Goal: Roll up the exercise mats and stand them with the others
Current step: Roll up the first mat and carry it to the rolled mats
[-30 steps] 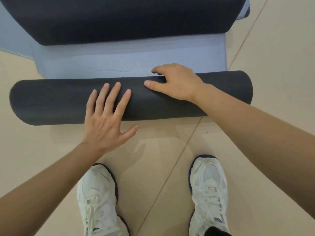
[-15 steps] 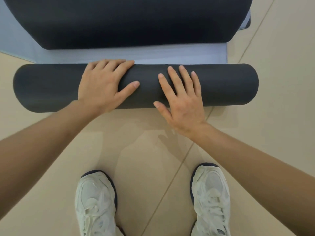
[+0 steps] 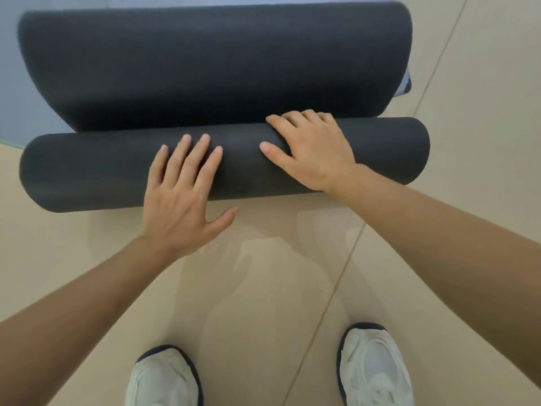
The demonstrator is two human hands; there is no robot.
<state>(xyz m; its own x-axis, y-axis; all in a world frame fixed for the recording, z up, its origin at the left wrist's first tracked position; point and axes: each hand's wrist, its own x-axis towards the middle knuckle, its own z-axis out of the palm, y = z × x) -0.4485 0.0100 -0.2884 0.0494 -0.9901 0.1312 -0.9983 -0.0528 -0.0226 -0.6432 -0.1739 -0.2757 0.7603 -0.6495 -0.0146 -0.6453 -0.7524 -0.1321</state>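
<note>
Beige tile floor, rolled mat lying crosswise. Left hand flat on it, fingers straight. Right hand curled over its top.

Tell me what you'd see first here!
A dark mat roll lies across the middle of the floor, with a fatter roll right behind it. The left hand lies flat on the near roll, and the right hand curls over its top. White shoes peek in below.

Glossy beige tiled floor throughout. Thin dark grout line runs diagonally, near centre toward far right. Soft diffuse light; faint sheen.
</note>
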